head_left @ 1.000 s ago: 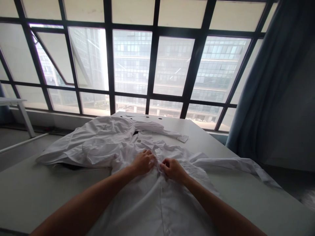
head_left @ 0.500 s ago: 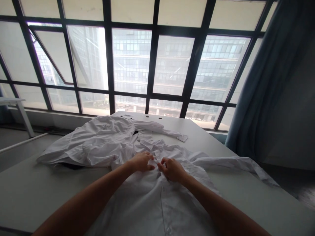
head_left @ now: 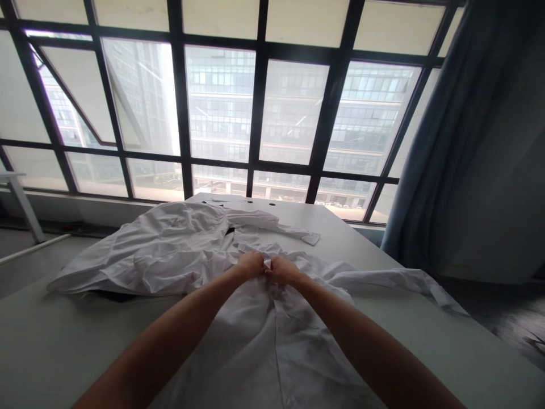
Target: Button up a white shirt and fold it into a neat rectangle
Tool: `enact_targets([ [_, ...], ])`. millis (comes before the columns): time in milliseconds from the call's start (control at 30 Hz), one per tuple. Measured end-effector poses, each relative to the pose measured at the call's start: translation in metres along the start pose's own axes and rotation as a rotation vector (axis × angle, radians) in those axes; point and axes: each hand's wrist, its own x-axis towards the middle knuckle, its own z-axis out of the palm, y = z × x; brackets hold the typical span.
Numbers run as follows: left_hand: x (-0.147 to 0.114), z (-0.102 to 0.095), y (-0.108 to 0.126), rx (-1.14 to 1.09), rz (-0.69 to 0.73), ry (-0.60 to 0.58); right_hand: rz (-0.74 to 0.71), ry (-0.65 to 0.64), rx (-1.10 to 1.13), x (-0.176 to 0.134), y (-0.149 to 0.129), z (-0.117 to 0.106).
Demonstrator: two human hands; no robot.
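A white button-up shirt (head_left: pixel 251 335) lies front up across the table, its collar end away from me and its front placket running down towards me. One long sleeve stretches out to the right. My left hand (head_left: pixel 251 264) and my right hand (head_left: pixel 281 269) meet at the upper part of the placket, fingers curled in and knuckles nearly touching. Both are closed on the shirt's cloth there; any button between the fingertips is hidden. Beyond and to the left, a second crumpled white garment (head_left: pixel 170 227) touches the shirt.
The white table (head_left: pixel 426 335) runs up to a dark-framed window wall. A blue-grey curtain (head_left: pixel 430 170) hangs at the right. Another white table's leg (head_left: pixel 26 207) stands at the left. A tilted window pane (head_left: pixel 79 85) is open at upper left.
My hands have drawn closer together and moved slightly away from me, fingers curling from a loose pinch into closed grips on the cloth. The view has shifted a little to the right.
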Motion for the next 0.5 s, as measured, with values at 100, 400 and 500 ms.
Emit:
enact_targets([
  [100, 0.009, 0.004, 0.001, -0.055, -0.022, -0.027, 0.047, -0.066, 0.132, 0.004, 0.007, -0.003],
  [400, 0.019, 0.023, -0.007, -0.365, -0.021, -0.1, 0.082, 0.03, 0.539, -0.007, 0.023, 0.014],
  [500, 0.012, 0.029, -0.013, -0.456, -0.023, -0.097, 0.016, 0.075, 0.691, -0.009, 0.032, 0.023],
])
